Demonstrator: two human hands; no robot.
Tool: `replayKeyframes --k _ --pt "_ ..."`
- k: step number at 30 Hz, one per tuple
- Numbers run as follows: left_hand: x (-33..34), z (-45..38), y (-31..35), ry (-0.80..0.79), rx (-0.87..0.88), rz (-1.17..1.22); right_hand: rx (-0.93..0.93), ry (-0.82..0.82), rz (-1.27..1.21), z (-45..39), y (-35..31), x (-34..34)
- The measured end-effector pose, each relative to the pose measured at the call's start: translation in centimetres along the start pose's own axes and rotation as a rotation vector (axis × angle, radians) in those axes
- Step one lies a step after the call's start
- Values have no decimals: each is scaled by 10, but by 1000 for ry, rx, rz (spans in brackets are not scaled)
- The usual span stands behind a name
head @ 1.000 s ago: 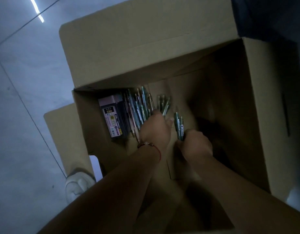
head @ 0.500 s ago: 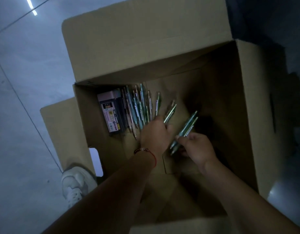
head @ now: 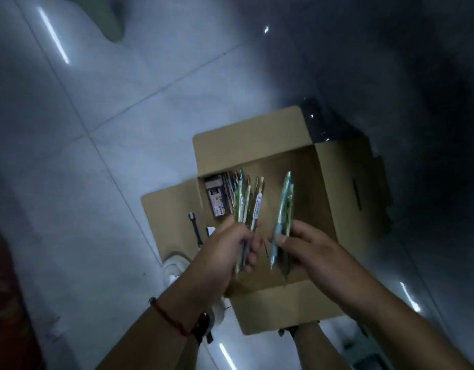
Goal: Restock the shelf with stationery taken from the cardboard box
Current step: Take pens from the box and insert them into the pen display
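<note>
The cardboard box (head: 334, 182) is sitting open on the tiled floor (head: 123, 129), flaps spread. Above the box, the left hand (head: 225, 252) is gripping a fan of pens (head: 250, 204), fingers curled round their lower ends. Beside it, the right hand (head: 308, 249) is clamping a smaller bundle of teal pens (head: 285, 209) between thumb and fingers. In the box's far left corner a dark packet (head: 216, 198) is lying beside loose pens (head: 234, 182); its label is too blurred to read.

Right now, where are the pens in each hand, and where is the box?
pens in the left hand (head: 248, 206), head view, on the fanned barrels above the fingers
pens in the right hand (head: 285, 206), head view, mid-barrel
cardboard box (head: 334, 182), head view, right inner wall
</note>
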State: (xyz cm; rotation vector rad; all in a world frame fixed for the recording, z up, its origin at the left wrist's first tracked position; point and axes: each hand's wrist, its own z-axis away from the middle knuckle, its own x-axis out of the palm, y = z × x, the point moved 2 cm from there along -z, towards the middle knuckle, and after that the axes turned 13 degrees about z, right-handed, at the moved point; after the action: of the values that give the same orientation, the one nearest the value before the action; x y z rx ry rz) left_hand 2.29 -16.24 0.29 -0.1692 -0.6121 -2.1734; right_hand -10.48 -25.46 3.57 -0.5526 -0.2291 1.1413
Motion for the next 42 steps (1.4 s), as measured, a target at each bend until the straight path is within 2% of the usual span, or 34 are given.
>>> replayKeyframes --k 4,7,11,15,18,22,28,33,36,38,42 --pt "32 137 70 -35 63 -144 -148 -86 104 123 -103 9" --pt "50 248 123 -81 150 -269 -227 -98 136 223 -181 19" --pt "60 386 183 -151 276 -311 -341 -67 199 341 -262 36" --pt "54 487 214 -122 406 -365 -409 36 311 420 -312 65" --pt "39 541 231 -32 503 -387 -435 72 243 454 -330 83" --pt "23 599 234 -151 535 -272 -523 222 65 490 -363 95" --pt "16 671 185 -173 571 -153 -783 -90 243 536 -408 152" --pt "-12 723 152 -76 547 75 -886 -251 556 560 -419 213" --pt "-34 749 122 59 637 176 -938 -396 639 568 -415 257" --pt "-53 767 97 204 726 208 -956 -431 672 575 -409 289" --pt "-107 812 44 602 864 189 -908 -421 622 591 -399 353"
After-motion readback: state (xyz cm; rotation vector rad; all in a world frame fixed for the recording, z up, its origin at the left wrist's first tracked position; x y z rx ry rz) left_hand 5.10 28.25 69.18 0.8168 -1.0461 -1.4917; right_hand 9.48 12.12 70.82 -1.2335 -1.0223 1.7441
